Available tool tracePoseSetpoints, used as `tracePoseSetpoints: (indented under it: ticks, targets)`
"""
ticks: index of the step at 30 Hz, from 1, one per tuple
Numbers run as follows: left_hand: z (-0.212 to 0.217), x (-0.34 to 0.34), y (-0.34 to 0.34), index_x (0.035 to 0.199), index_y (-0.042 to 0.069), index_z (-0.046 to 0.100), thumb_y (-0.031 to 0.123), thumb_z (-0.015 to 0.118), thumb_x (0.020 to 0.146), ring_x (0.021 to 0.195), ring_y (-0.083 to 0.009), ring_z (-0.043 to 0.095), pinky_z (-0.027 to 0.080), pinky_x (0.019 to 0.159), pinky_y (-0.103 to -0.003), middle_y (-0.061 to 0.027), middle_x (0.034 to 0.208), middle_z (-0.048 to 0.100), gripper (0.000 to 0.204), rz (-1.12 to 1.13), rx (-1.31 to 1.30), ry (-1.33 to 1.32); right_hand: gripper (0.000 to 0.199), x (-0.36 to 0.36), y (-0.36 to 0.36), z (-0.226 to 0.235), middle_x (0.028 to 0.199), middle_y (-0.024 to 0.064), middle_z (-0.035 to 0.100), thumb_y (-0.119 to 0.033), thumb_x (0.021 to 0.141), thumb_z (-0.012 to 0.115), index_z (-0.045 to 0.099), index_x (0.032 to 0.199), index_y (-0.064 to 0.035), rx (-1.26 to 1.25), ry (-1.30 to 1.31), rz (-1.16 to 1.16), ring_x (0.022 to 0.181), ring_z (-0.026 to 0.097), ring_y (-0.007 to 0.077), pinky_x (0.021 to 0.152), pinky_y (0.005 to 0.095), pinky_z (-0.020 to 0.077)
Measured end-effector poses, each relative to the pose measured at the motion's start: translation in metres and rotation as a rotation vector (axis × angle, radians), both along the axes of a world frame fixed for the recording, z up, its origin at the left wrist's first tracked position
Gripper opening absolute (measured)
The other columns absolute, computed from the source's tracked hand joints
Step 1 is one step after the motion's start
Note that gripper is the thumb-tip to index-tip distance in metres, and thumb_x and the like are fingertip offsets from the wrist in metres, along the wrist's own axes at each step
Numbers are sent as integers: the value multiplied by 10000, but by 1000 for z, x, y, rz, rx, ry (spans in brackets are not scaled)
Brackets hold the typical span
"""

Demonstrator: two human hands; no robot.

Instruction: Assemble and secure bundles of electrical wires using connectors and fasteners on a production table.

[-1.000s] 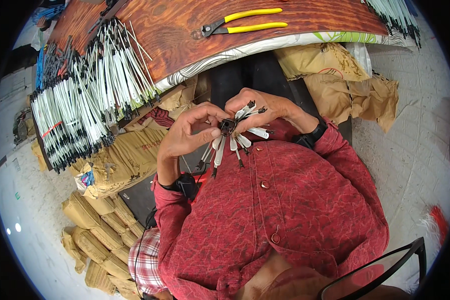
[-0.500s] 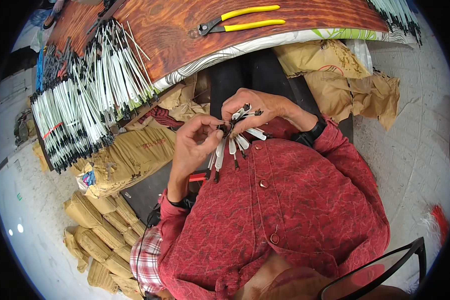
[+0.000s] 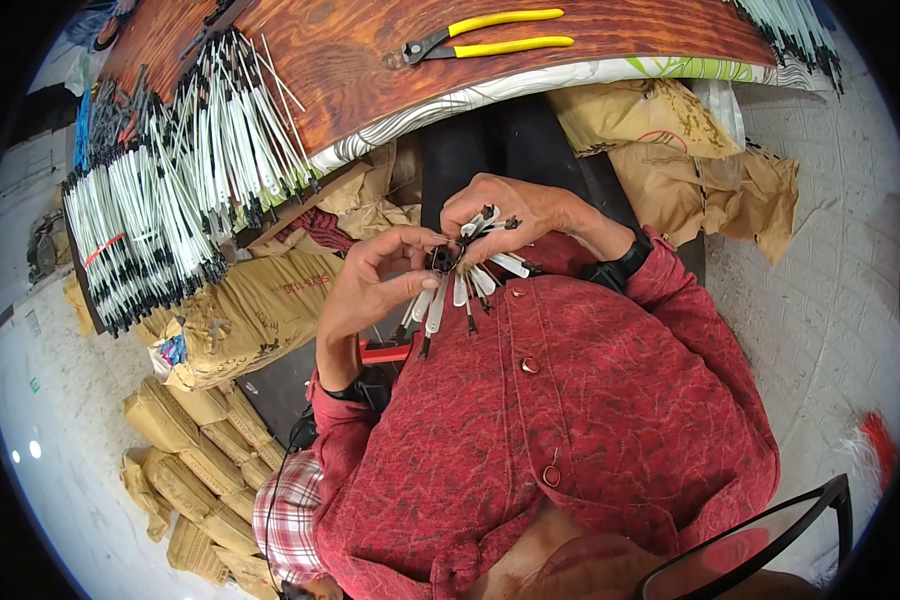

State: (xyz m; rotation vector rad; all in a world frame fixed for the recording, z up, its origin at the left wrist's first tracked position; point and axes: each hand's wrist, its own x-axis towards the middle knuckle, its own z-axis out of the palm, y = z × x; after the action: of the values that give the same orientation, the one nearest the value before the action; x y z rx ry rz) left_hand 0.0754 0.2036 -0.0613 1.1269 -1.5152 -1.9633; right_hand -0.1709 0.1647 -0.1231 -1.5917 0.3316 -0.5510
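Far left: green letter-like mark (image 3: 35, 385) on the pale floor, too small for detail. Strip pile (image 3: 220, 140), white with black ends, sits at the left end of the wood tabletop (image 3: 360, 75), same place as before. Below it, stacked brown packages (image 3: 195, 470) with faint printed lines, too small to read, and a big brown sack (image 3: 260, 305) carrying red and dark printing.

Left hand (image 3: 375, 285): moved a bit left of where it was 1 s ago. Thumb and index look pinched on a small round black part (image 3: 440, 260), one at each side; it also sits further left now, and its round end shows more than 0.5 s ago. Red bar (image 3: 385, 353) by the left forearm is now more exposed than 1 s ago.

White strips (image 3: 436, 310) with black ends fan out just right of the black part, in front of the red shirt (image 3: 560, 390). Yellow-handled pliers (image 3: 490, 35) lie on the tabletop, untouched throughout.

Right hand (image 3: 520, 210): fingers closed on the white strips, near-identical pose throughout. Right of it, a brown paper bag (image 3: 660, 115) with a red curved mark under the tabletop edge.
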Motion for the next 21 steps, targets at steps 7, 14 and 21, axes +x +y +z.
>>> tracePoseSetpoints:
  ticks: [7, 14, 21]
  targets:
    - [-19, 1, -1, 1125, 34, 663, 106, 779, 848, 717, -43, 426, 384, 662, -212, 56, 854, 559, 309, 27, -36, 50, 233, -2, 1, 4, 805, 111, 683, -124, 793, 805, 641, 875, 20, 106, -65, -39, 737, 661, 199, 636, 334, 480]
    - [-19, -3, 1, 1064, 32, 680, 126, 758, 867, 724, -68, 453, 386, 664, -236, 32, 906, 605, 232, -41, -208, 47, 236, -1, -1, -1, 770, 107, 654, -130, 792, 808, 653, 898, 13, 3, -31, -4, 706, 636, 211, 618, 342, 466]
    - [-24, 4, -12, 1059, 34, 693, 89, 742, 865, 749, -86, 486, 413, 709, -250, -4, 963, 632, 208, -114, -70, 165, 244, 1, -2, 0, 757, 106, 643, -136, 787, 814, 651, 894, 10, -25, -8, 13, 695, 632, 223, 615, 340, 464]
